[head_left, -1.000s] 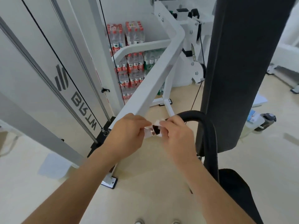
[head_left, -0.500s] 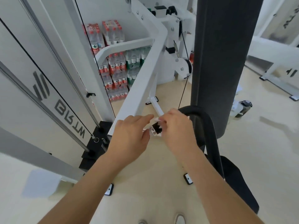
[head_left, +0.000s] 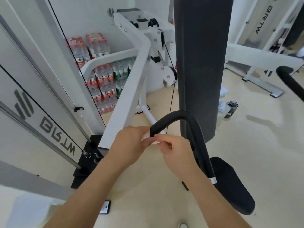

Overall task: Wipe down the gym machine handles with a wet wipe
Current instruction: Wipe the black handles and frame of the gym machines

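Left hand (head_left: 131,142) is closed, fingers curled, pinching the white wipe (head_left: 148,137) at the near end of the black handle (head_left: 185,117). Right hand (head_left: 176,153) is just beside it, fingertips pressed together on the lower edge of the same wipe. Both hands touch at the wipe; only a small strip of it shows between them, so whether it wraps round the handle end or merely lies against it cannot be told.

Handle rises from the hands, arches over, and runs down past the right wrist to a silver cap (head_left: 213,180). Behind the handle stands an upright dark pad (head_left: 200,63); below the right forearm lies the black seat (head_left: 230,186). A white frame beam (head_left: 131,89) slopes away above the left hand. Beyond it, stacked packs of water bottles (head_left: 102,76) sit against the wall. Left of the left hand stands a panel (head_left: 32,116) with cables in front. Right of the pad, a bottle (head_left: 231,107) rests on the floor (head_left: 263,153).
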Demonstrator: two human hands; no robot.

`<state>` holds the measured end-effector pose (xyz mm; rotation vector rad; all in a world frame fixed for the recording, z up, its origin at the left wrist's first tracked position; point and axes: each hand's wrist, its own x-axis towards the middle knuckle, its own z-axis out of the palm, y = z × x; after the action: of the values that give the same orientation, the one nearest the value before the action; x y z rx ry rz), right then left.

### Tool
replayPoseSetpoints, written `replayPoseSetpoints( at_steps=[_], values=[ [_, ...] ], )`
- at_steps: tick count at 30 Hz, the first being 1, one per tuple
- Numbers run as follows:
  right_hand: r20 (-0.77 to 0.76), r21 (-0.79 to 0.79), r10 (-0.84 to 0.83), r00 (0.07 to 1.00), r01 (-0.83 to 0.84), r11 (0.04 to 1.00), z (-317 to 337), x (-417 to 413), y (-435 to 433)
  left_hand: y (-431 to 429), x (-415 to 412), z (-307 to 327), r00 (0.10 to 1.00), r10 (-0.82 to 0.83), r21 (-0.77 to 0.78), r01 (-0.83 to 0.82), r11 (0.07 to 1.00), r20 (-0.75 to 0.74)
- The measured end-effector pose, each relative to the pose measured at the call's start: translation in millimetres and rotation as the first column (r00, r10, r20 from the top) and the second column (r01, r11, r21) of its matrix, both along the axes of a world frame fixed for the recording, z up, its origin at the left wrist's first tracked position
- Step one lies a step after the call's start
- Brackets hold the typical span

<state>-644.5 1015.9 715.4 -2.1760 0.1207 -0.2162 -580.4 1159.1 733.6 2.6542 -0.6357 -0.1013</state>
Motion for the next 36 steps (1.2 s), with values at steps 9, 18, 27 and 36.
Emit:
replayPoseSetpoints(
  at_steps=[9,18,27,36],
  values=[
    [0.052,-0.151,-0.080,0.995,0.087,0.985,-4.2,-22.0,-18.3,-17.0,43.2,19.3,0.959,-0.060,0.333,0.155,0.930,-0.278],
    [0.147,-0.427,-0.270,0.952,0.307,0.851,1.8,-29.7,-81.9,-33.8,-11.5,-14.3,0.983,0.090,0.385,-0.146,0.911,0.159],
    [0.246,-0.436,-0.116,0.962,0.217,0.873,-5.0,-29.1,-74.9,-20.8,-56.0,-41.5,0.909,-0.032,0.326,-0.115,0.939,0.415],
    [-0.160,0.125,0.128,0.979,-0.108,0.986,-10.6,-20.6,-2.8,-17.0,-25.6,-13.2,0.949,0.151,-0.030,-0.149,0.988,0.275]
  ],
)
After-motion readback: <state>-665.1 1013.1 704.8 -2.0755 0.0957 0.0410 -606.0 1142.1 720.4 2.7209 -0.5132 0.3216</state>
